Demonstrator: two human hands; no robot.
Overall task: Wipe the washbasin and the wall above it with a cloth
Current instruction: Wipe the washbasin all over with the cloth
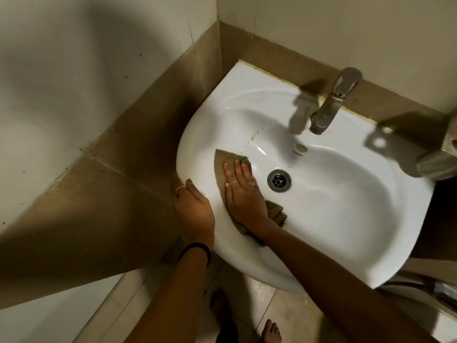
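A white washbasin is fixed in a tiled corner. Inside its bowl, on the left slope, lies a brown cloth. My right hand presses flat on the cloth with fingers spread, just left of the metal drain. My left hand grips the basin's left outer rim, thumb on top. Small yellowish stains mark the bowl above the cloth. The wall above the basin is pale, with a brown tile band right behind the basin.
A metal tap stands at the basin's back edge above an overflow hole. Another metal fitting juts in from the right edge. The side wall is close on the left. My bare feet stand on the tiled floor below.
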